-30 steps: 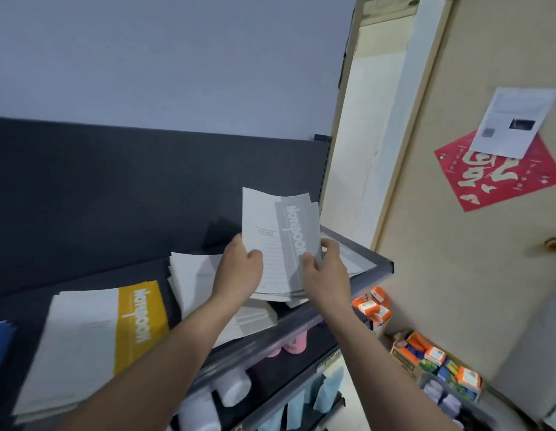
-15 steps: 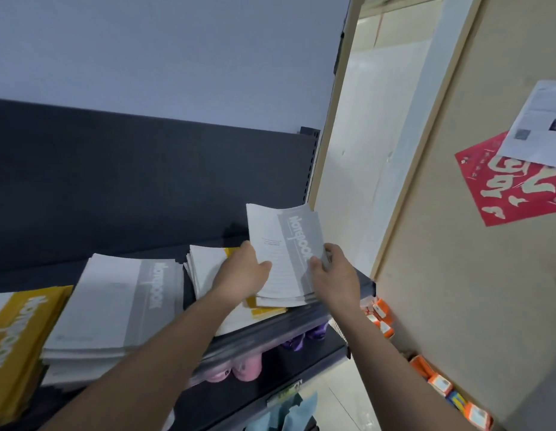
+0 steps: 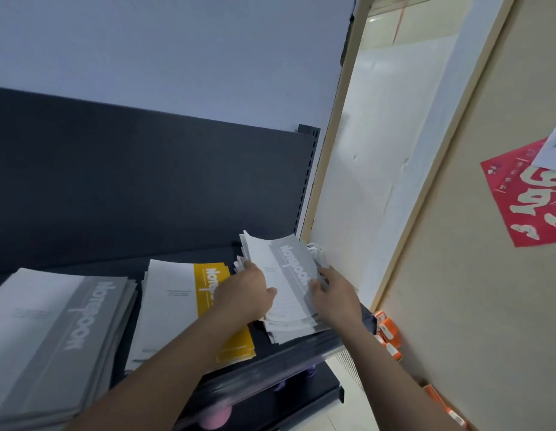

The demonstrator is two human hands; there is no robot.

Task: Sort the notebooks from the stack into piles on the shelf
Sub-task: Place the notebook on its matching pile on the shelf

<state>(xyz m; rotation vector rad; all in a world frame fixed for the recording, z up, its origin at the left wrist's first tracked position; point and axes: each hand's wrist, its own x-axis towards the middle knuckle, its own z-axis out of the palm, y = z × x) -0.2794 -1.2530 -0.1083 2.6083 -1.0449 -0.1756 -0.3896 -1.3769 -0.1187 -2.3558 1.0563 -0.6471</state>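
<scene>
A stack of grey-banded notebooks (image 3: 287, 275) lies at the right end of the dark shelf (image 3: 289, 353), its far edge lifted. My left hand (image 3: 247, 292) grips the stack's left side and my right hand (image 3: 334, 293) grips its right side. Left of it rests a pile topped by a yellow-banded notebook (image 3: 183, 309). Further left sits a thick pile of grey-banded notebooks (image 3: 56, 331). My left forearm crosses over the yellow-banded pile and hides part of it.
The dark back panel (image 3: 146, 181) rises behind the shelf. A pale wall and door frame (image 3: 376, 181) stand close on the right. Lower shelves hold pink and purple items (image 3: 214, 419). Orange boxes (image 3: 387, 332) lie below right. A red poster (image 3: 531, 194) hangs on the beige wall.
The view swung right, so the piles now sit further left in frame. Both hands lowered the grey-banded stack from a raised, tilted hold down onto the shelf's right end.
</scene>
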